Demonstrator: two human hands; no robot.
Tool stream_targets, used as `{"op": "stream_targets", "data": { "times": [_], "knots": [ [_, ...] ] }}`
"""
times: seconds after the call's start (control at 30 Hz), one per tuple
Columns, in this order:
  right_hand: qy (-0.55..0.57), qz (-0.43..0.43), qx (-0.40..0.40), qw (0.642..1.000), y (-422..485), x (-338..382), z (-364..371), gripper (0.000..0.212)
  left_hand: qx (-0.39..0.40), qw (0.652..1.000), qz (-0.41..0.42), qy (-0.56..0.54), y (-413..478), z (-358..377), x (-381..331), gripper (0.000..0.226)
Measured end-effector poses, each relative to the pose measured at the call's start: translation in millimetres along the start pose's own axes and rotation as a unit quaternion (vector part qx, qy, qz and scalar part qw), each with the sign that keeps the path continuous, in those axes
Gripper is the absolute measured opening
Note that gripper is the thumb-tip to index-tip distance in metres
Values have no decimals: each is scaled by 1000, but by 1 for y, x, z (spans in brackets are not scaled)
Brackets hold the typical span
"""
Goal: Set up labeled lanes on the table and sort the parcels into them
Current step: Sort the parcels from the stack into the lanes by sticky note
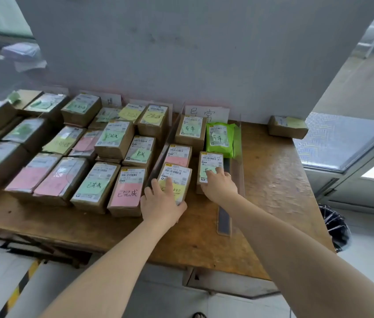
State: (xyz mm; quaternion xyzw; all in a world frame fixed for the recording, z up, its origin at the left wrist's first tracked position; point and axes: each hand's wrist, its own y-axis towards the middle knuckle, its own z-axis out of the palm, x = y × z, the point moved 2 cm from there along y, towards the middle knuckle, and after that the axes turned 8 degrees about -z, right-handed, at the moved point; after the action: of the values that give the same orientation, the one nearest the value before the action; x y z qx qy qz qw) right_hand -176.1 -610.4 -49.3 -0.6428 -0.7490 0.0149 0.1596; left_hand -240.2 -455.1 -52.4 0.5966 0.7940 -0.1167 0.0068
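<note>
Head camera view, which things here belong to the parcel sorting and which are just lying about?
Job: yellow-note parcel under left hand; green-note parcel under right hand; green mailer bag; handwritten lane card; clear divider; lone box far right.
Lying about: black wire bin beside the table; blurred papers back left.

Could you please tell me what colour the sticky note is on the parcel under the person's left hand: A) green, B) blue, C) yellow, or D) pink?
C: the left hand rests on a cardboard box whose yellow note shows just beyond the fingers.
</note>
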Motion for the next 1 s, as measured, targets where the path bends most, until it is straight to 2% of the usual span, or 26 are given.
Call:
{"op": "stream_targets", "data": {
  "times": [0.2,0.43,0.53,0.63,0.77,0.87,0.93,1.0],
  "knots": [
    [6,2,4,1000,-4,0,8,42,5,1000,12,10,-17,15,6,81],
    [14,-8,5,1000,-5,10,13,41,61,997,-27,-29,-2,24,21,82],
    [1,-11,24,1000,-5,6,17,47,118,993,2,-25,4,30,18,97],
    [-18,-30,51,998,-2,1,20,51,142,987,57,39,5,35,18,105],
    [-36,-53,57,996,2,-2,23,50,105,987,81,86,10,36,16,98],
    [-35,-57,12,998,6,-1,20,42,125,984,82,101,16,27,11,90],
    [-36,-62,-36,997,10,-2,13,37,130,985,86,74,26,15,5,76],
    [-37,-68,-50,996,16,-4,8,37,112,989,92,15,39,3,-4,57]
  ]
}}
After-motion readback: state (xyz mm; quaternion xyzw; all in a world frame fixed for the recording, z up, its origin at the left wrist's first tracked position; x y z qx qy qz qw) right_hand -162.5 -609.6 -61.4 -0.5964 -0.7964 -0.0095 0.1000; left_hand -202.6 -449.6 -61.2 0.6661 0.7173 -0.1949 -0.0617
